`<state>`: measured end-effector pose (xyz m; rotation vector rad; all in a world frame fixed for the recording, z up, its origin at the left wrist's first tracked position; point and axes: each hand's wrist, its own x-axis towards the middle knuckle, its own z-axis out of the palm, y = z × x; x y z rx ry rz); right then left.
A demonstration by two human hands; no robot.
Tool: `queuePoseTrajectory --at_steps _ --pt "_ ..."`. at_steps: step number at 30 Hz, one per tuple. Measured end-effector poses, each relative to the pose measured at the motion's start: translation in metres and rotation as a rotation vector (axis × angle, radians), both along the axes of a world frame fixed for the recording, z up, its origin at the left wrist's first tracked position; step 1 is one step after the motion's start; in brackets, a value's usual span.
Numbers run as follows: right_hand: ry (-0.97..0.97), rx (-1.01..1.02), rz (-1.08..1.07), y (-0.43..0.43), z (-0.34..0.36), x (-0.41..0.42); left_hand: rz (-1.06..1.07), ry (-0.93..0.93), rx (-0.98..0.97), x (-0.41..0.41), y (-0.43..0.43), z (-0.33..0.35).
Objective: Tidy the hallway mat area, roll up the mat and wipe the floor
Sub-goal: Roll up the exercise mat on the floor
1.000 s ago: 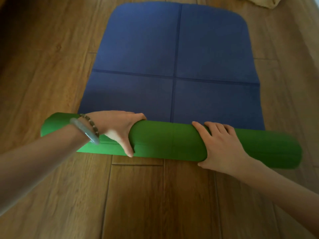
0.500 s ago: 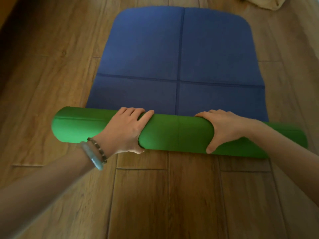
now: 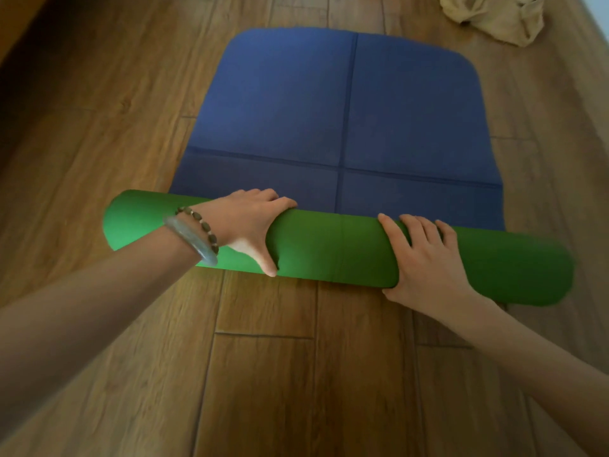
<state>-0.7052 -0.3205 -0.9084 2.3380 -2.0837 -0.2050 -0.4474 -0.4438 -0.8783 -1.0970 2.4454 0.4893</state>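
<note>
From the head camera, the mat [image 3: 346, 110] lay on the wooden floor [image 3: 263, 374], its blue face flat toward 12 o'clock and its near end wound into a green roll [image 3: 333, 250] lying crosswise at centre. The left hand [image 3: 245, 227] sat on the roll at about 9 o'clock of centre, fingers draped over the top, thumb down the near side, clasping it. The right hand [image 3: 425, 258] pressed on the roll toward 3 o'clock, fingers spread flat across the top, thumb hooked under the near edge. Two bracelets [image 3: 197, 234] circled the left wrist. A crumpled beige cloth [image 3: 494, 16] lay at 1 o'clock, well apart from the mat.
</note>
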Motion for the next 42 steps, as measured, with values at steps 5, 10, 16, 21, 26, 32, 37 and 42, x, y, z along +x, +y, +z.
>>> queuePoseTrajectory --at_steps 5,10,16,21,26,32,37,42 --pt "0.01 0.129 0.03 -0.023 0.01 -0.009 -0.048 0.033 -0.366 0.003 0.035 -0.014" --pt "0.0 0.223 0.036 -0.035 0.016 -0.011 -0.087 -0.023 -0.444 -0.004 0.023 -0.018" --pt "0.007 0.242 0.066 -0.031 0.02 -0.01 -0.115 -0.061 -0.447 -0.004 0.029 -0.011" --pt "-0.005 0.35 0.13 -0.01 0.027 -0.004 -0.142 -0.088 -0.373 0.008 0.062 -0.006" --pt "-0.058 0.563 0.177 0.012 0.034 0.005 -0.177 -0.106 -0.151 0.017 0.081 0.0" --pt "-0.009 0.248 0.124 0.037 0.019 0.02 0.108 -0.05 0.416 0.011 0.033 0.007" --pt "-0.02 0.113 0.131 0.032 0.009 0.022 0.1 0.006 0.357 0.016 0.027 0.001" --pt "0.033 0.258 0.164 0.009 0.021 0.017 0.12 0.241 0.129 0.031 0.051 0.009"
